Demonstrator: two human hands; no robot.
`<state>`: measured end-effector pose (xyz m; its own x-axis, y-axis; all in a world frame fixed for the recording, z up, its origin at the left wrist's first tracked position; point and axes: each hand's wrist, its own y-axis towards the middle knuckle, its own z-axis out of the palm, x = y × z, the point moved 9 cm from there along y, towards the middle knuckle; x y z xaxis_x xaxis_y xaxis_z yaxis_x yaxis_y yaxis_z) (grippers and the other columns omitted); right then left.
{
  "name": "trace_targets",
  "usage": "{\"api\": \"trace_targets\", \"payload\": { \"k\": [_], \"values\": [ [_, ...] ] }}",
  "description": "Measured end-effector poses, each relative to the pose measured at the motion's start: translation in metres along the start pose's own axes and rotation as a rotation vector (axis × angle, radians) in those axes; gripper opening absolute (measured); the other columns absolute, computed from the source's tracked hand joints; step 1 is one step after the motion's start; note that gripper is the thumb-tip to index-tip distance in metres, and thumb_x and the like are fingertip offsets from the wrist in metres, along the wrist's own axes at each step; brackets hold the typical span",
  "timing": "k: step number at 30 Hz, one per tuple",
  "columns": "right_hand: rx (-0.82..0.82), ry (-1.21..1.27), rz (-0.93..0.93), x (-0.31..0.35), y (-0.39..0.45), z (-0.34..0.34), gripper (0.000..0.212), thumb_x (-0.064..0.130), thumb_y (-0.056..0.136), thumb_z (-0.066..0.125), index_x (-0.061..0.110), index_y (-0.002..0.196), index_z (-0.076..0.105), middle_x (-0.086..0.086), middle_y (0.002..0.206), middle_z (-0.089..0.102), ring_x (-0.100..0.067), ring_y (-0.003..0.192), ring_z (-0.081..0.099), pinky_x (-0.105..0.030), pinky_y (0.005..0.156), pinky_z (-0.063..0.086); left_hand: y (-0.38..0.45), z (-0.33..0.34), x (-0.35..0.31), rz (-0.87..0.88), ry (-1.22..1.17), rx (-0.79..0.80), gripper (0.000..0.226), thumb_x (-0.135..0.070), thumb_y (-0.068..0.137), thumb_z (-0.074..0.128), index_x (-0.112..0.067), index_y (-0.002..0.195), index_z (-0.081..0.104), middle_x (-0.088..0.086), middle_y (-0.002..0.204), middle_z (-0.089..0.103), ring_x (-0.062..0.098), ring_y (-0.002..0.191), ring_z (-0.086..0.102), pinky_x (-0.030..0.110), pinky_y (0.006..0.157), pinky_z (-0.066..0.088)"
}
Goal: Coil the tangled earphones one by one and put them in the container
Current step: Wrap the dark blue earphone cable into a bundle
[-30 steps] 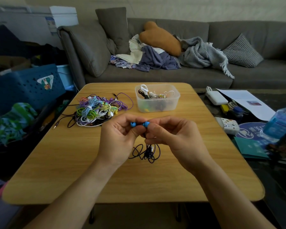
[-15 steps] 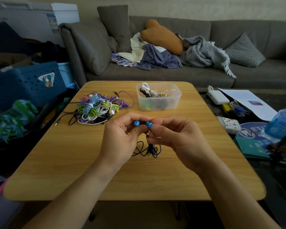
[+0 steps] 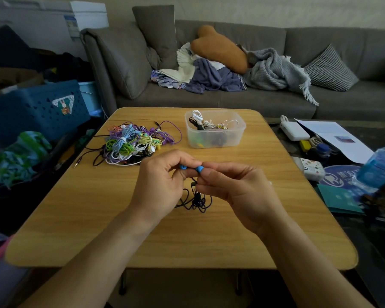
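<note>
Closest in, the left hand (image 3: 159, 185) and right hand (image 3: 236, 190) meet above the table (image 3: 209, 241), each pinching one blue earbud (image 3: 199, 169) of a dark earphone between thumb and fingertips. Its thin black cord (image 3: 195, 200) hangs just below the hands in a loose tangle that rests on the wood. The cord looks light, limp and prone to snagging, so it is best held near the buds, with the slack wound in gentle loops and never tugged at the fine joints. Beyond the left hand lies the pile of tangled earphones (image 3: 131, 145) in many colours. Beyond the right hand stands the clear container (image 3: 216, 138), already holding several coiled sets.
</note>
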<state>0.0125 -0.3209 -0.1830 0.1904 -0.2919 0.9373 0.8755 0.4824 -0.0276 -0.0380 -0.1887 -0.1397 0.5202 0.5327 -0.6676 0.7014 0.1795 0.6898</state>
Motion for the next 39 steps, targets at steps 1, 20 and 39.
{"api": "trace_targets", "payload": {
  "k": [1,20,39],
  "values": [
    [-0.002,0.008,0.007,-0.001,0.0,0.0,0.022,0.006,0.069,0.073,-0.001,0.09,0.075,-0.02,0.081,0.073,-0.025,0.072,0.072,-0.031,0.068,0.059,0.0,-0.001,-0.001,0.019,0.026,0.002,0.012,0.001,0.078,0.064,-0.005,0.085,0.073,0.002,0.085,0.072,0.012,0.083,0.07,0.03,0.072,0.059],
    [-0.012,0.066,0.017,-0.006,-0.002,0.003,0.021,0.003,0.067,0.071,-0.002,0.087,0.072,-0.019,0.074,0.072,-0.025,0.064,0.071,-0.031,0.066,0.061,-0.001,-0.004,-0.003,-0.028,0.08,0.004,0.013,0.0,0.077,0.067,-0.009,0.085,0.074,-0.001,0.082,0.073,0.008,0.076,0.07,0.036,0.069,0.059],
    [-0.062,0.257,0.136,-0.027,-0.004,0.014,0.032,0.001,0.074,0.069,-0.01,0.104,0.069,-0.018,0.079,0.072,-0.018,0.068,0.071,-0.029,0.068,0.061,0.003,-0.001,-0.024,0.172,0.313,0.153,0.031,0.027,0.071,0.063,0.0,0.083,0.071,0.005,0.08,0.071,0.007,0.074,0.065,0.006,0.068,0.049]
  ]
}}
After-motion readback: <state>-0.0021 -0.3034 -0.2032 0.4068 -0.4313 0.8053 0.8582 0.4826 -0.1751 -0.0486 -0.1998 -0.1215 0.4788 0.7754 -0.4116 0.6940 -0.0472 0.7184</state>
